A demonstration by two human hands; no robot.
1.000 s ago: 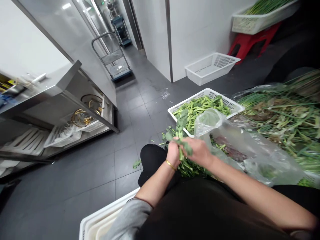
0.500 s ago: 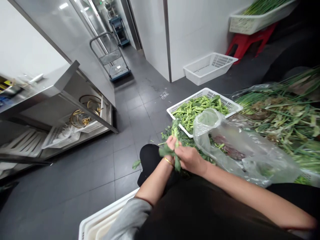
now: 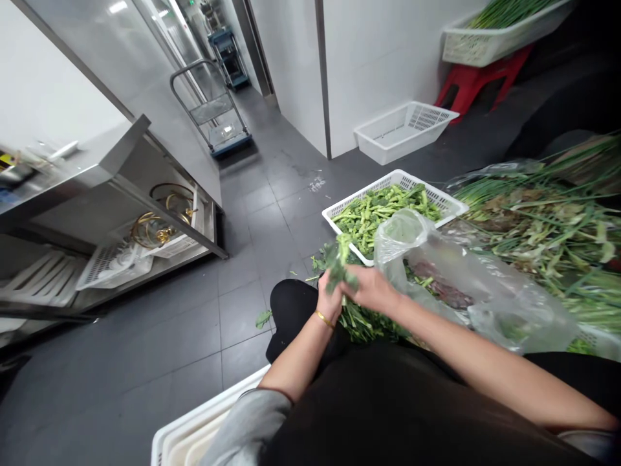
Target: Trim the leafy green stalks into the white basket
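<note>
A leafy green vegetable stem (image 3: 343,249) stands roughly upright between my hands, its tip toward the basket. My left hand (image 3: 330,299), with a gold bangle at the wrist, is closed around it. Against the same stem, my right hand (image 3: 371,288) is closed too, its fingertips partly hidden by leaves. Just beyond lies a white plastic basket (image 3: 456,206) holding many cut green stems (image 3: 373,208). Loose leafy greens (image 3: 371,323) lie on the floor below my hands. To the right spreads a clear plastic bag (image 3: 485,285) with greens and something dark reddish inside.
Heaped green onions (image 3: 548,220) lie on the right. Another white basket (image 3: 388,145) stands by the wall, near a red stool (image 3: 466,84) bearing a basket of long greens. A steel counter (image 3: 114,162) and a trolley (image 3: 213,116) are left. Stacked white crates (image 3: 165,440) sit beside me.
The leaves on the held stem have shifted upward, and a leaf that hung below my hands no longer shows there. My right hand has moved slightly up. The view has shifted a little.
</note>
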